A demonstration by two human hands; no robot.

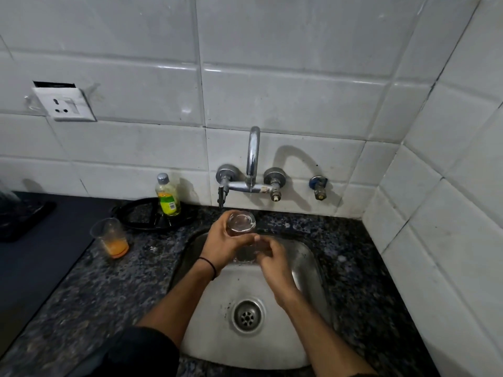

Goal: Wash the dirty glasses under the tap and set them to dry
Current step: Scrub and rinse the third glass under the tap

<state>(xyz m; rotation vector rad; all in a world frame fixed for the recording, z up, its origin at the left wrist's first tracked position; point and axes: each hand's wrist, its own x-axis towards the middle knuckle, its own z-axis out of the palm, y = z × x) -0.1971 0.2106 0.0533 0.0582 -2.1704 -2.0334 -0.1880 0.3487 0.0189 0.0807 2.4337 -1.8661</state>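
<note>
The speckled dark granite tabletop [353, 268] surrounds a stainless steel sink [245, 349], and a chrome wall-mounted tap [253, 159] arches out over the basin's far end. Both forearms reach forward from the near edge and meet just below the spout, so that any runoff falls into the basin rather than onto the stone.

The left grip [223, 246] is wrapped round the upper part of a clear drinking glass [241, 224], thumb and fingers closed on its wall. It holds the glass tilted over the sink's far side, one end turned up toward the tap. The right grip [272, 257] has its fingers curled against the lower part of the same glass, probably to rub it clean while the other steadies it. Whether water is running I cannot tell.

A second clear tumbler with orange dregs [111, 238] stands upright on the tabletop left of the sink, not yet washed. Behind it, a small bottle of yellow-green liquid [167, 197] stands on a round black tray [141, 216].
</note>
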